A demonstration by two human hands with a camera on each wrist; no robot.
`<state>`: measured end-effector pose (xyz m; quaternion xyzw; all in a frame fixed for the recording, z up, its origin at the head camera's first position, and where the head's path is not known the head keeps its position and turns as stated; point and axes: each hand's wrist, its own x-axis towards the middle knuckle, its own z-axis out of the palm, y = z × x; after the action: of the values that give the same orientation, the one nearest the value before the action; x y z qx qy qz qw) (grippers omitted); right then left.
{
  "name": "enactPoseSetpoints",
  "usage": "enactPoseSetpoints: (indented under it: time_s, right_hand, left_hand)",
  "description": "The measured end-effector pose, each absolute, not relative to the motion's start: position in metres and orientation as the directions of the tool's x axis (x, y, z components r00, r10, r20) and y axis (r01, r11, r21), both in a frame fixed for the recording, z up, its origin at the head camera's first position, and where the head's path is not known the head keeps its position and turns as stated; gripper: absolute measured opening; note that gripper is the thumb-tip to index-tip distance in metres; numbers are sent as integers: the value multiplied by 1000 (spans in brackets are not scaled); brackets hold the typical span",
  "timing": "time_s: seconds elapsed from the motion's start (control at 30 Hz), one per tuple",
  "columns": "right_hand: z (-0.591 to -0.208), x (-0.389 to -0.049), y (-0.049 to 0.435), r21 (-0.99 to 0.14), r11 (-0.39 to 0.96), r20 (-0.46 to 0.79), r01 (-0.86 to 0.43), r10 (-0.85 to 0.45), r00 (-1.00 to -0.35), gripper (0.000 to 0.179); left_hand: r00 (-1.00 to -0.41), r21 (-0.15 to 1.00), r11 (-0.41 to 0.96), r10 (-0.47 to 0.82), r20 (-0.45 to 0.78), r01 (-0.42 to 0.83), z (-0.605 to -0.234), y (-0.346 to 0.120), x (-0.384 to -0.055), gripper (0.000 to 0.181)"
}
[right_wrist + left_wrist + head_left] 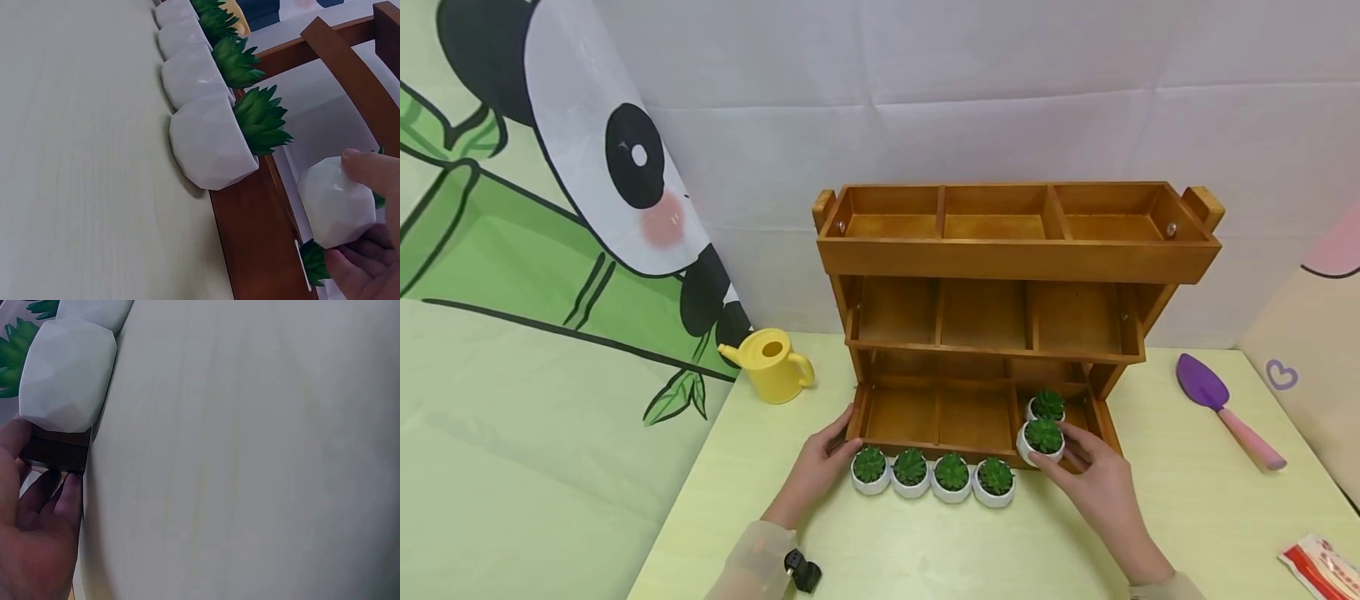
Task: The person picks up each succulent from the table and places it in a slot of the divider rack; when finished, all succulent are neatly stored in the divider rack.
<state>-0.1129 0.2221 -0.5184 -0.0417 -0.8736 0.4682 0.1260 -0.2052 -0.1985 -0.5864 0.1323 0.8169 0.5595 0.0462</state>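
Note:
My right hand [1097, 479] pinches a small potted succulent [1041, 440] in a white faceted pot, held over the front of the bottom tier's right compartment. Just behind it, a second potted succulent [1047, 405] stands inside that compartment. The left hand [820, 462] grips the front left corner of the wooden three-tier shelf [1018, 260]; in the left wrist view its thumb and fingers [67, 503] lie around the dark wood edge. Along the shelf's front stands a row of several potted succulents [952, 475], the leftmost right by the left hand.
A yellow watering can [775, 375] stands left of the shelf. On the right lie a purple trowel with a pink handle [1232, 417] and a red-and-white packet [1322, 568]. Behind the table hangs a pale cloth backdrop [1000, 100] with a panda print at left.

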Motion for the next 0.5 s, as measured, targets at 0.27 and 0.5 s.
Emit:
enactPoseSetpoints:
  time_s: [0.27,0.5]
  right_hand:
    - [-518,-127,216,-844,535,153,-32,183,-971,71]
    - [-518,-142,209,-839,542,155,-50,151,-976,71]
  left_hand:
    - [-969,930,338,239,65,145,-582,-196,-203,63]
    - [-972,933,333,225,61,136,-579,-192,-202,62]
